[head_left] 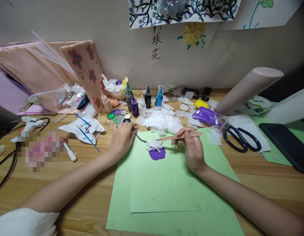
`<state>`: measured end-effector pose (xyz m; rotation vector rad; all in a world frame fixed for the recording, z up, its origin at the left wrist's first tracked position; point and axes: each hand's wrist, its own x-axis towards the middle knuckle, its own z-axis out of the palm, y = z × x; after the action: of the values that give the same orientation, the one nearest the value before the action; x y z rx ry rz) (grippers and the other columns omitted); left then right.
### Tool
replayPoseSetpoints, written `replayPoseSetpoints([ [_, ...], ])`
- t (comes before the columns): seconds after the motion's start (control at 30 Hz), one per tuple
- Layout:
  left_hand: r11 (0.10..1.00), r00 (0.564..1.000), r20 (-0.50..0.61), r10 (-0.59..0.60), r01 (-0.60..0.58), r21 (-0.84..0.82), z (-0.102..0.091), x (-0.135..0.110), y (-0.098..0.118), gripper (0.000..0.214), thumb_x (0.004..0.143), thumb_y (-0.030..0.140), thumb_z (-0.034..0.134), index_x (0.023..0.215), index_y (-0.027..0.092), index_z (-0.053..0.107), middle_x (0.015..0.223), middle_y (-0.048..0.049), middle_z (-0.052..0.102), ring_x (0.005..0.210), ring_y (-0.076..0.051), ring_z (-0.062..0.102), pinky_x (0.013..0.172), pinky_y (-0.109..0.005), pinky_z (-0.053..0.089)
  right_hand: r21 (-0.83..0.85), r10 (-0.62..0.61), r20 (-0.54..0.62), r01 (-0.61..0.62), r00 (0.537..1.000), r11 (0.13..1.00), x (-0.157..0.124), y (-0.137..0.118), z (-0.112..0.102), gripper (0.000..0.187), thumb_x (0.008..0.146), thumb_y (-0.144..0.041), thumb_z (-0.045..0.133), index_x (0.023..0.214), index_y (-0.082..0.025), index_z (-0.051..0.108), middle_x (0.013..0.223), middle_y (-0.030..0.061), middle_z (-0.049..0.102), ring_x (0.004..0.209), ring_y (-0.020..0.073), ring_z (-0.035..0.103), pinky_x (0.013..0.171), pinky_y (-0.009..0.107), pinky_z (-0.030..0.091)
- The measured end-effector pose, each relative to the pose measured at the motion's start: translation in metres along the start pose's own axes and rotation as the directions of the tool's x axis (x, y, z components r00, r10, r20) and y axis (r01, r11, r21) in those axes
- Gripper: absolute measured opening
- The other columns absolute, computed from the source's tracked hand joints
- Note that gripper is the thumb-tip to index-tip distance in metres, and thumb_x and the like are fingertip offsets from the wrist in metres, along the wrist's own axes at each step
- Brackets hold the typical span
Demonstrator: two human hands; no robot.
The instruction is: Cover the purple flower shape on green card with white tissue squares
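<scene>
My right hand (193, 149) grips a flat wooden craft stick (175, 136). The stick's left tip touches or nearly touches a tuft of white paper pieces (154, 145). This tuft stands on a flat purple clay patch (157, 153), covering its upper part. Both are on a light green paper sheet (164, 186), which lies over a larger green sheet (117, 209). My left hand (123, 137) rests at the sheet's upper left edge with its fingers curled in; whatever they hold is hidden. A dark curved line (141, 139) runs between that hand and the tuft.
White paper squares (164, 119) are heaped behind the sheets, beside several paint bottles (134, 106). To the right lie purple clay in a bag (206, 115), black-handled scissors (242, 139) and a dark phone (286, 147). Blue brushes (88, 138) and a glue gun (29, 126) are at left.
</scene>
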<state>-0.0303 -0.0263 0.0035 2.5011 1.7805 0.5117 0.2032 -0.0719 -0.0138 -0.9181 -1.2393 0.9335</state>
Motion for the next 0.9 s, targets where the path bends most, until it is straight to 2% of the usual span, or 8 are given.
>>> replayPoseSetpoints([
  [0.23,0.995,0.992,0.110,-0.063,0.072,-0.073,0.001,0.009,-0.003,0.016,0.092,0.022,0.048,0.099,0.017,0.062,0.099,-0.0091,0.068,0.094,-0.028,0.056,0.075,-0.037,0.033,0.016,-0.026,0.003,0.025,1.000,1.000,-0.001,0.002,0.001,0.022,0.098,-0.035,0.039,0.087,-0.020,0.051,0.068,-0.0017,0.057,0.062,0.0122,0.060,0.053,0.024,0.044],
  [0.37,0.994,0.998,-0.042,-0.042,0.037,-0.104,-0.017,0.002,0.008,0.019,0.095,0.022,0.043,0.105,0.017,0.058,0.102,-0.0095,0.064,0.096,-0.027,0.053,0.078,-0.038,0.033,0.036,-0.066,-0.013,0.067,0.998,0.997,0.000,-0.003,0.000,0.021,0.098,-0.035,0.040,0.088,-0.021,0.052,0.070,-0.0019,0.057,0.061,0.0116,0.059,0.055,0.025,0.044],
  [0.47,0.954,0.989,-0.130,0.067,-0.101,-0.282,-0.039,-0.014,0.032,0.017,0.094,0.024,0.046,0.108,0.019,0.055,0.101,-0.0060,0.064,0.096,-0.023,0.054,0.082,-0.036,0.035,0.048,-0.144,-0.075,0.148,0.987,0.988,0.008,-0.015,-0.005,0.019,0.097,-0.035,0.042,0.087,-0.022,0.052,0.070,-0.0019,0.055,0.061,0.0122,0.059,0.053,0.026,0.044],
  [0.57,0.841,0.971,0.041,0.235,-0.182,-0.510,-0.047,-0.031,0.061,0.017,0.092,0.027,0.052,0.109,0.023,0.053,0.097,-0.0019,0.065,0.089,-0.018,0.056,0.081,-0.032,0.036,0.017,-0.233,-0.131,0.238,0.964,0.971,0.017,-0.029,-0.013,0.019,0.097,-0.036,0.043,0.087,-0.023,0.053,0.071,-0.0006,0.053,0.059,0.0136,0.059,0.051,0.028,0.044],
  [0.63,0.812,0.948,0.163,0.272,-0.135,-0.568,-0.040,-0.034,0.076,0.019,0.091,0.024,0.055,0.109,0.023,0.052,0.095,-0.0005,0.067,0.089,-0.018,0.057,0.084,-0.033,0.036,-0.017,-0.274,-0.134,0.274,0.952,0.962,0.019,-0.035,-0.020,0.019,0.097,-0.035,0.042,0.086,-0.023,0.054,0.071,0.0004,0.052,0.058,0.0144,0.059,0.050,0.029,0.044],
  [0.7,0.832,0.950,0.199,0.241,-0.097,-0.546,-0.027,-0.031,0.084,0.018,0.089,0.020,0.055,0.107,0.022,0.052,0.092,0.0004,0.067,0.089,-0.018,0.058,0.086,-0.036,0.034,-0.054,-0.326,-0.139,0.322,0.935,0.945,0.016,-0.036,-0.026,0.019,0.097,-0.032,0.042,0.085,-0.024,0.055,0.071,0.0010,0.052,0.056,0.0150,0.057,0.049,0.030,0.043],
  [0.8,0.902,0.962,0.153,0.225,-0.147,-0.406,-0.008,-0.021,0.088,0.021,0.087,0.016,0.055,0.107,0.020,0.052,0.091,-0.0005,0.069,0.090,-0.021,0.057,0.086,-0.039,0.032,-0.118,-0.485,-0.107,0.473,0.868,0.873,0.003,-0.028,-0.037,0.021,0.097,-0.030,0.040,0.084,-0.024,0.056,0.064,0.0005,0.053,0.054,0.0163,0.055,0.051,0.033,0.043],
  [0.9,0.939,0.965,0.069,0.253,-0.228,-0.258,0.003,-0.017,0.086,0.021,0.087,0.014,0.052,0.108,0.018,0.052,0.091,-0.0017,0.070,0.090,-0.022,0.057,0.085,-0.039,0.031,-0.183,-0.590,0.115,0.601,0.799,0.778,-0.010,-0.017,-0.045,0.020,0.096,-0.027,0.039,0.086,-0.024,0.056,0.061,0.0011,0.058,0.059,0.0180,0.055,0.056,0.034,0.046],
])
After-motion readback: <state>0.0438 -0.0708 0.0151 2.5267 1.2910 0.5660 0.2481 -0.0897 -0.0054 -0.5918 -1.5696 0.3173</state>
